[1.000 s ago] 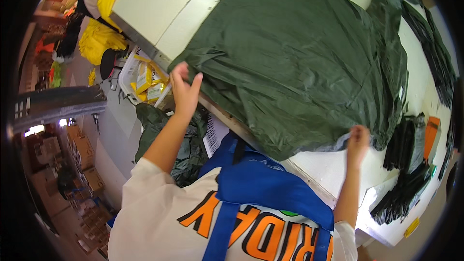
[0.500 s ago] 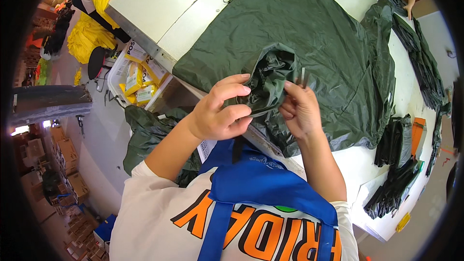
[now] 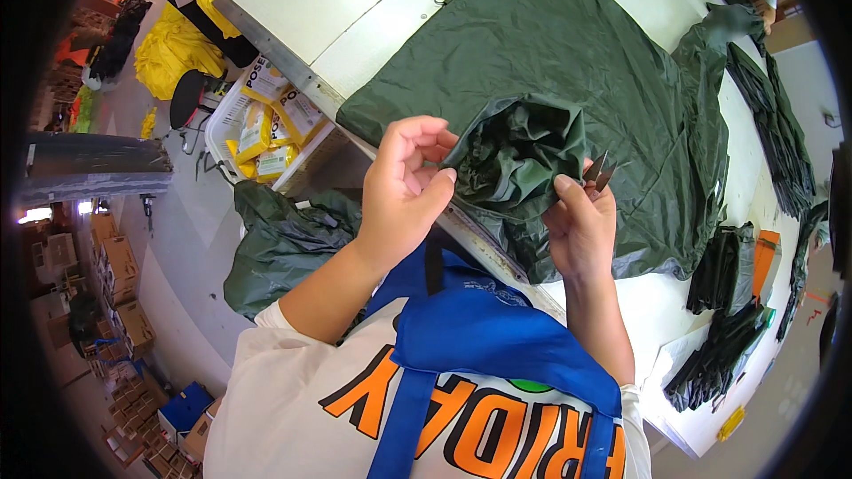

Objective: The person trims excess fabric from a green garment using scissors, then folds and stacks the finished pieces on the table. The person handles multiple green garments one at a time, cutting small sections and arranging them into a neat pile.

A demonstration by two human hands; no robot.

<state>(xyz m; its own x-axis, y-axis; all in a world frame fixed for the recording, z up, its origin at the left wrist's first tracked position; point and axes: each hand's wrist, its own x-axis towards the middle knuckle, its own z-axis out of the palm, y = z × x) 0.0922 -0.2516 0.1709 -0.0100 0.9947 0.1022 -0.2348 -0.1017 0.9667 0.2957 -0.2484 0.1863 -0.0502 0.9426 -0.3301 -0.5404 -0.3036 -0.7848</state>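
A dark green, thin, shiny fabric piece (image 3: 621, 115) lies spread over the table. Near its front edge, part of it is gathered into a round opening (image 3: 524, 146), with crumpled folds and a seam inside. My right hand (image 3: 581, 226) pinches the right rim of this opening between thumb and fingers. It also holds small metal snips (image 3: 599, 173), whose two pointed blades stick out past the fingers, apart from each other. At the left rim is my left hand (image 3: 404, 182), its fingers loosely curved and apart from the thumb; the thumb tip reaches the fabric edge.
A white table (image 3: 355, 0) with a metal edge stands before me. Left of it, a white basket (image 3: 222, 137) holds yellow packets, and dark green fabric (image 3: 288, 244) hangs below. Folded dark garments (image 3: 723, 270) lie at the right. Another person's hand (image 3: 769, 18) shows at far right.
The gathered opening has spread wider and shifted right with my right hand. My left hand has loosened, with its fingers raised off the fabric. The snips' blades now show more clearly.
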